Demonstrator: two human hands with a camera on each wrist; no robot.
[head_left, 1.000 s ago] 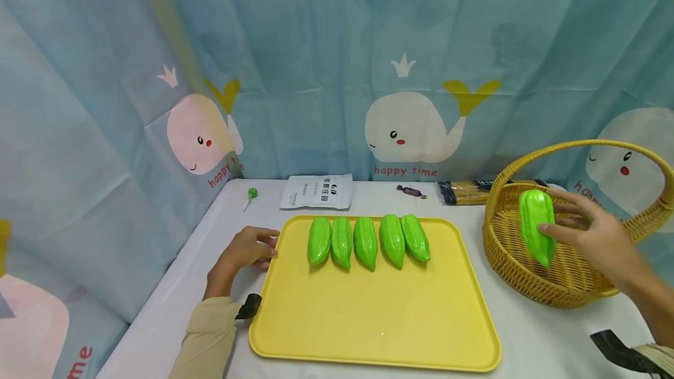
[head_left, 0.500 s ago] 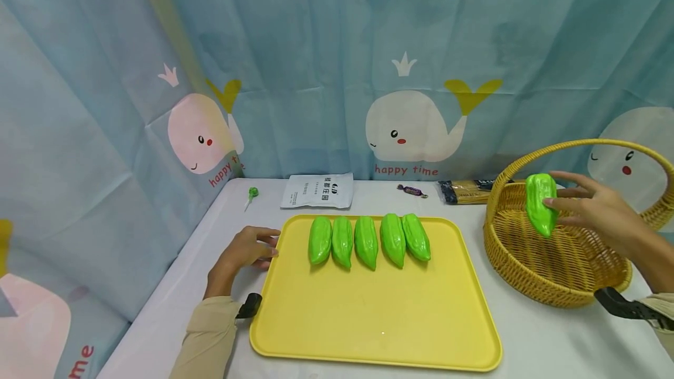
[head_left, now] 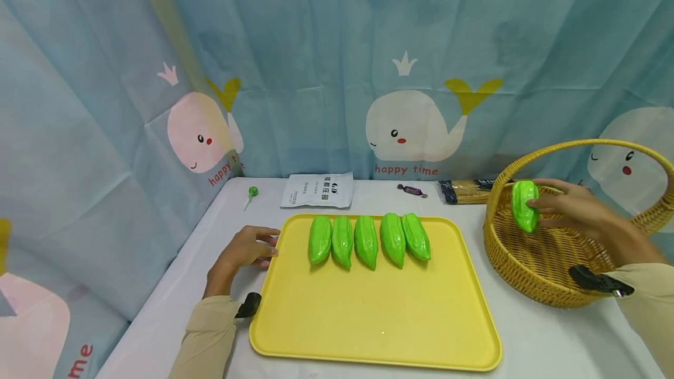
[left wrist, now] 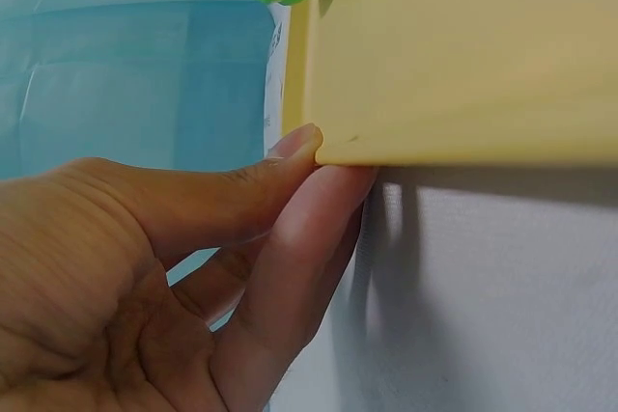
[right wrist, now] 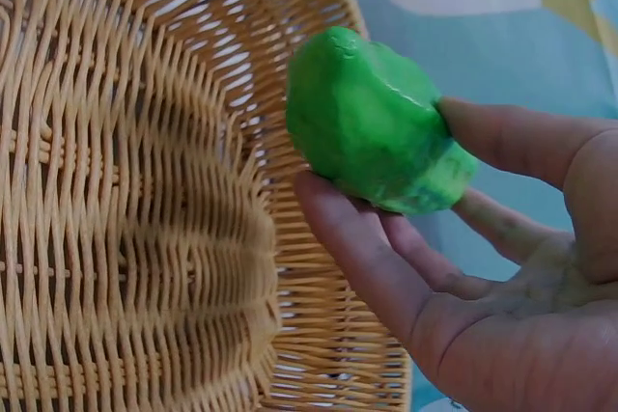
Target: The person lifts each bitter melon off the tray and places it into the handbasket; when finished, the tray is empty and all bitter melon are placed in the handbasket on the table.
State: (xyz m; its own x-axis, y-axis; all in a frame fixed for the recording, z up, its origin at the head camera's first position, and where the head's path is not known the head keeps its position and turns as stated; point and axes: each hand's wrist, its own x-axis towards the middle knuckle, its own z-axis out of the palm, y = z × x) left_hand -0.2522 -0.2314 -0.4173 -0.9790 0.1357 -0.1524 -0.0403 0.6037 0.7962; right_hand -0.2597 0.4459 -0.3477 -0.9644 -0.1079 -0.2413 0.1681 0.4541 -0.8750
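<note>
In the head view, my right hand pinches a glossy green ridged bitter melon above the wicker basket, thumb on one side and fingers on the other. The right wrist view shows that bitter melon apart from the woven wall beside it. My left hand is at the left rim of the yellow tray. In the left wrist view, thumb and fingers pinch the tray's edge. Several more bitter melons lie side by side in a row along the tray's far part.
Along the table's back lie a green lollipop, a white pouch, a purple-wrapped candy and a pack of noodles partly behind the basket. The basket's tall handle arches over its opening. A blue whale-print curtain hangs behind.
The right hand, with the bitter melon, first rose and shifted right over the basket, then came back left and slightly down. The left hand and tray stay put.
</note>
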